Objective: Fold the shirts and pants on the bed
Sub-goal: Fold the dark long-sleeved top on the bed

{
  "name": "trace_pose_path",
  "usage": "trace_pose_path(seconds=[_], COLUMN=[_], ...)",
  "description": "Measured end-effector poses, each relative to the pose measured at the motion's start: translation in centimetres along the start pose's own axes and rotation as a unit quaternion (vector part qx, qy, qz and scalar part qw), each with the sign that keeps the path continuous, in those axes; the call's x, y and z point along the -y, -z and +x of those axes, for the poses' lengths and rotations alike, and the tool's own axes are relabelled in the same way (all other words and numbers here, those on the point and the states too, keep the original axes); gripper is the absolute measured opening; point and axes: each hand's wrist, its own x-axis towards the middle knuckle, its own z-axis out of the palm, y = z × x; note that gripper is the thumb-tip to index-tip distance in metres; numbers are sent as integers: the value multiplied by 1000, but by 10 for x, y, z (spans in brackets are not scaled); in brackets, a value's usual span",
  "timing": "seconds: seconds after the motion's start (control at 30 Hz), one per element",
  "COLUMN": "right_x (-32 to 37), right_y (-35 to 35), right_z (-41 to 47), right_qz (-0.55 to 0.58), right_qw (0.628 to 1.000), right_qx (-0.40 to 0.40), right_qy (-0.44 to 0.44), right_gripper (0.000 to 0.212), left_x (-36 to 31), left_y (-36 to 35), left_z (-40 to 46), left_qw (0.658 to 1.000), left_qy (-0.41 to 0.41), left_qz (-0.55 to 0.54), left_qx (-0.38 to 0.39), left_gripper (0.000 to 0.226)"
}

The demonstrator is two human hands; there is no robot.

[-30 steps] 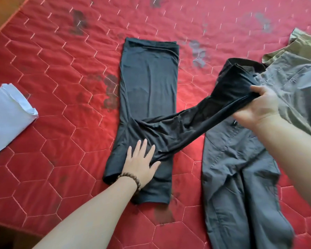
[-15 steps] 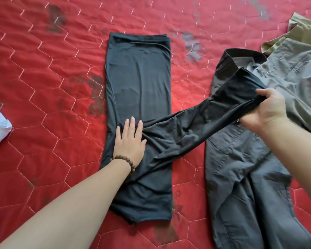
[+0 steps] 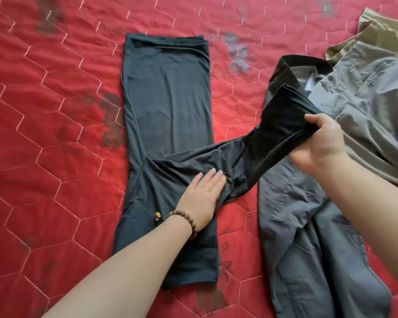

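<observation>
Left hand (image 3: 202,193) lies flat with straight fingers on the dark shirt (image 3: 168,125), pressing down at the spot where the sleeve (image 3: 246,154) branches off from the body panel. A wooden bead bracelet (image 3: 186,222) circles that wrist. The right hand (image 3: 319,143) grips the cuff end of the same sleeve, fingers curled round the bunched fabric and thumb on top, holding it lifted off the bed (image 3: 44,134) so the sleeve stretches taut and slanting between the two hands. The shirt's body lies as a long narrow strip, running away from the person across the red quilted cover, its far edge folded straight. Just to its right, beneath the raised sleeve and the right forearm, a grey garment (image 3: 308,237) with seams and a pocket lies unfolded on the bed. A lighter olive-grey garment (image 3: 372,95) overlaps its upper part and reaches the right edge of the view. Dark worn patches mark the red cover.
</observation>
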Motion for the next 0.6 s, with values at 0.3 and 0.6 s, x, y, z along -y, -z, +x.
trace_pose_path(seconds=[0.3,0.6], right_x=[-86,-197], right_y=[-28,-6], right_z=[-64,-91], right_qz=[-530,-784], right_qw=[837,433], right_qx=[99,379], right_qy=[97,231], right_gripper=[18,81], left_x=[16,73], left_y=[103,64], left_z=[-5,-92], left_qw=[414,469], left_qy=[294,495], left_qz=[-857,-712], left_qx=[-95,-167], left_gripper=[68,20])
